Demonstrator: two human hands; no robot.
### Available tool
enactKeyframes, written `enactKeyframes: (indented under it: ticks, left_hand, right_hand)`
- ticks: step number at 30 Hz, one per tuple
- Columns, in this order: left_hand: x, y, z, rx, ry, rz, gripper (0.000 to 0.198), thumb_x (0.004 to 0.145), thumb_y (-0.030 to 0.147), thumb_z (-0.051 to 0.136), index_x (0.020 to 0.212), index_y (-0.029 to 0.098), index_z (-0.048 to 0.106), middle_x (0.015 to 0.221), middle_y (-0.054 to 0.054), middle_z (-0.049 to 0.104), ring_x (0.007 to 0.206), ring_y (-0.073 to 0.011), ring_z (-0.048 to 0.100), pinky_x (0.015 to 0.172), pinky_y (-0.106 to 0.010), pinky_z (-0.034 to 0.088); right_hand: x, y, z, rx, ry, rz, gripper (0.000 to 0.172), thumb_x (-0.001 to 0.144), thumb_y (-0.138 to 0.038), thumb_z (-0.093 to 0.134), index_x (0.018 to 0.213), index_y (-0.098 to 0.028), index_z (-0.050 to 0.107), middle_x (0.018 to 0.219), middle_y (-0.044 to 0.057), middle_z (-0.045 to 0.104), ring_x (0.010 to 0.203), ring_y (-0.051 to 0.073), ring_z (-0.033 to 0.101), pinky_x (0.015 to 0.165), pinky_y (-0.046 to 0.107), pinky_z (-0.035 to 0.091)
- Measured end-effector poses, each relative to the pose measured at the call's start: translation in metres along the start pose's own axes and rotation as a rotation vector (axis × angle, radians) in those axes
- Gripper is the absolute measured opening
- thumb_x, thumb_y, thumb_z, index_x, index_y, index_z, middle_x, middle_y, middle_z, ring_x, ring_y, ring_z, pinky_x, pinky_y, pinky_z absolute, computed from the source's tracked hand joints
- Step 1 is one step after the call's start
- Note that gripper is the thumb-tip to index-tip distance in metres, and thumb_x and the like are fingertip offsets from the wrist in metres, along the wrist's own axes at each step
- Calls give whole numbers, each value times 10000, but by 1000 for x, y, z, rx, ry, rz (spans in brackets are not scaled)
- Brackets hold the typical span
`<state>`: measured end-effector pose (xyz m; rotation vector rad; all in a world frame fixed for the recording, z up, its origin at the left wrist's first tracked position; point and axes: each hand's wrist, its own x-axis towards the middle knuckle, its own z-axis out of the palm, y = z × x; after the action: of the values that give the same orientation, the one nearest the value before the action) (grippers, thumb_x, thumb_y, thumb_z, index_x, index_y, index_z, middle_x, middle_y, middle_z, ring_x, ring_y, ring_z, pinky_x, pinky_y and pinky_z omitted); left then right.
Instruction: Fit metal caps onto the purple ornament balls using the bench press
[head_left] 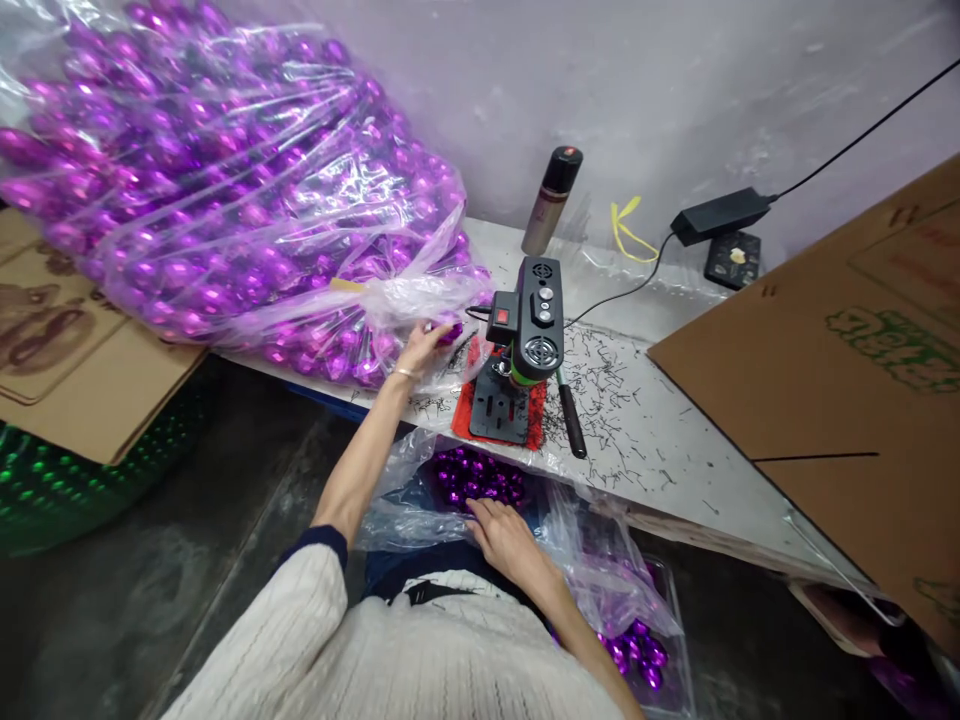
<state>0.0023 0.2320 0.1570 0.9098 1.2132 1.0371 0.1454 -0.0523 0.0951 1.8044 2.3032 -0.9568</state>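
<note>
At the mouth of a big clear plastic bag (300, 190), my left hand (421, 350) has its fingers closed round a shiny purple bauble (452, 332). Just to the right stands a small black bench drill press (540, 310) with a red switch and a black-gripped lever (572, 420). Its base (498, 410) rests on a red mat (534, 415). My right hand (508, 540) is low, in front of my lap, with fingers stretched over the edge of an open plastic bag of purple baubles (480, 476). Nothing shows in that hand.
Dark thin scraps (637, 400) litter the bench. Behind the press are a spray can (553, 200), yellow ribbon (628, 228) and a power adapter (724, 213). Cardboard boxes flank me, left (90, 350) and right (840, 370). More baubles (637, 655) lie low right.
</note>
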Motion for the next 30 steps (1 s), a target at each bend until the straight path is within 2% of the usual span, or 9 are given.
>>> enactKeyframes:
  ticks: [3,5,7,11,15,18,22,26,30]
  left_hand:
    - [-28,-16,-24,-157,-62,-107,279,953,363,656,1189,219,621,1079,-73,751,860,-181,738,788,-319,591]
    - [-49,-27,-35,-216,-101,-99,365,968,444,621,1266,234,602,1156,-93,744,940,-209,758,820,-339,613]
    - [-65,-37,-39,-227,-130,-46,456,962,501,614,1343,255,570,1247,-103,724,1038,-236,754,888,-375,622]
    - [-78,-58,-21,-217,-136,64,587,907,530,683,1408,277,513,1344,-93,684,1133,-231,726,998,-412,593]
    - [-79,-83,8,-80,-90,171,661,827,546,765,1355,234,520,1207,-99,734,1096,-228,730,1019,-405,566]
    - [-81,-96,22,70,-99,313,632,833,548,757,1313,203,532,1214,-125,727,1124,-241,716,1053,-413,538]
    - [-84,-106,26,289,-92,451,583,878,509,729,1336,197,549,1307,-143,691,1225,-272,672,1109,-444,499]
    - [-85,-111,25,502,-124,546,635,872,494,754,1403,210,556,1386,-154,660,1283,-317,641,1132,-488,482]
    - [-84,-112,26,603,-166,694,590,909,488,719,1401,198,570,1375,-167,659,1302,-314,624,1148,-497,472]
  right_hand:
    - [1,2,-6,0,35,-21,443,1043,-314,368,1429,-205,553,1372,135,683,1226,251,673,1081,407,507]
    - [2,2,-9,-13,39,-33,448,1044,-320,362,1431,-198,553,1367,141,684,1228,260,674,1090,423,507]
    - [4,1,-10,-18,47,-41,448,1046,-322,355,1422,-192,561,1358,147,687,1229,266,673,1103,441,503]
    - [3,-3,-9,0,49,-44,445,1041,-315,364,1424,-198,558,1364,144,682,1242,264,662,1109,448,498]
    - [-3,-7,-6,11,1,-36,446,1037,-300,364,1425,-191,554,1363,149,682,1222,262,668,1076,429,514]
    - [-8,-8,-4,27,-6,-23,441,1042,-302,354,1414,-191,564,1373,154,676,1221,263,671,1070,431,518]
    - [-11,-6,-1,42,-17,1,446,1045,-303,350,1421,-182,556,1376,155,673,1247,275,661,1081,450,513]
    - [-10,-3,0,51,-19,17,447,1038,-292,373,1428,-171,554,1373,164,676,1256,284,660,1095,461,509]
    - [-11,2,-4,56,5,23,441,1034,-274,392,1434,-174,550,1362,154,686,1238,278,673,1087,460,521]
